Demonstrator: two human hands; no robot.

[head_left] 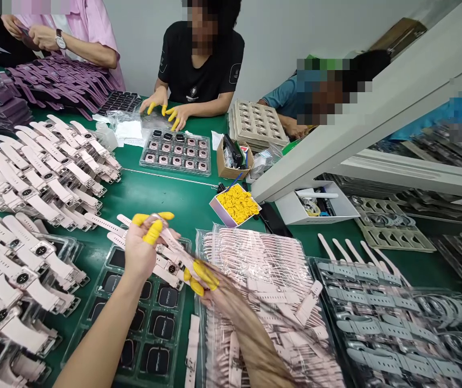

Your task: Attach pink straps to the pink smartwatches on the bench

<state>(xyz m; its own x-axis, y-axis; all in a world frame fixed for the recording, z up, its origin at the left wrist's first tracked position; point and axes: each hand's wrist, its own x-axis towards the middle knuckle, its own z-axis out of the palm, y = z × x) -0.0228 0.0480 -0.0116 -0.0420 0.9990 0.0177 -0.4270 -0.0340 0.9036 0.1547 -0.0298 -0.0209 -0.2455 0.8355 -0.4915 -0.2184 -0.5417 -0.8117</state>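
Note:
My left hand (144, 237), with yellow finger cots, is closed on one end of a pale pink watch strap (174, 242). The other end is pinched by my right hand (204, 280), also in yellow cots and slightly smeared by motion. Whether a watch body hangs on this strap I cannot tell. Beneath my hands, pink-strapped watches (170, 268) lie across the far end of a clear plastic tray (154, 307) of dark square watch faces. To the right, a clear bag (251, 253) is full of pink straps, with a few loose ones on top.
Stacked pink-strapped watches (33, 172) fill the left side. A box of yellow finger cots (237, 205) stands ahead, near a slanting white post (336, 124). Grey-blue-strapped watches (380, 302) lie at right. Across the green table (162, 188), a co-worker's hands (178, 114) are behind another tray (176, 153).

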